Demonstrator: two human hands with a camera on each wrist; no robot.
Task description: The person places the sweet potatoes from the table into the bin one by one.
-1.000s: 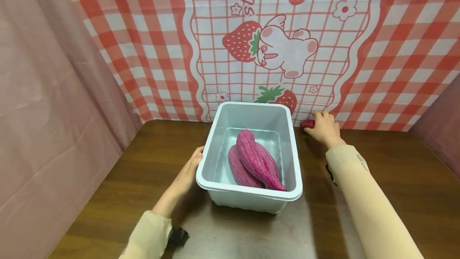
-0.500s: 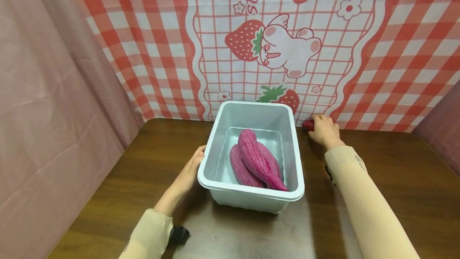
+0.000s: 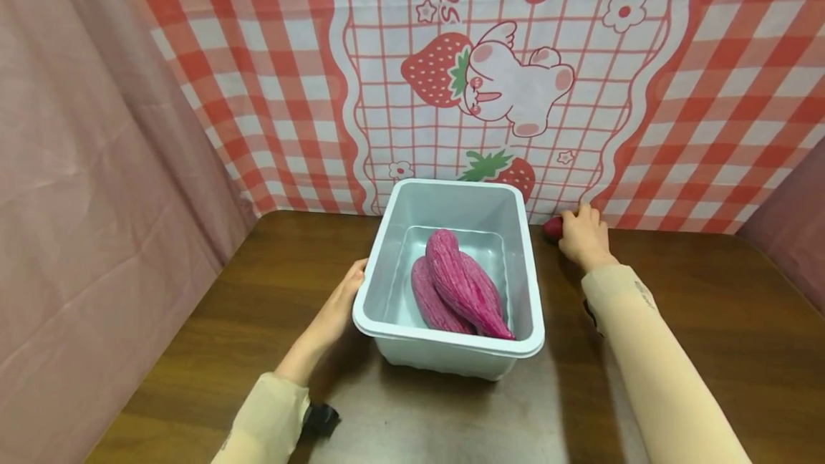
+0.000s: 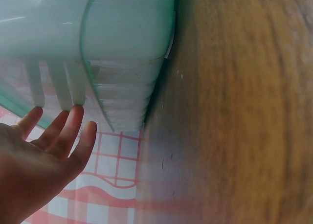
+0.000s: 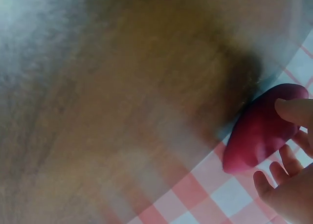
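Note:
In the head view, a pale blue-grey plastic tub (image 3: 448,351) stands mid-table. Inside lie several long, streaked magenta sweet potatoes (image 3: 460,285), one across the others. My left hand (image 3: 335,310) is at the tub's left side; the left wrist view shows its spread fingers (image 4: 73,123) against the translucent wall. Beyond the tub's right side, my right hand (image 3: 585,238) holds a smooth dark red sweet potato (image 3: 552,229) near the backdrop. In the right wrist view, the thumb lies on top of this sweet potato (image 5: 259,131), with curled fingers on its other side.
A red-and-white checked strawberry cloth (image 3: 283,92) hangs along the table's back edge. Pink fabric (image 3: 116,163) closes off the left side. The table (image 3: 696,292) is brown wood grain. Black straps (image 3: 320,421) sit at the wrists.
The red sweet potato has come slightly toward me and tilted a little in my right hand. My left hand stays at the tub, and the sweet potatoes inside it have not shifted.

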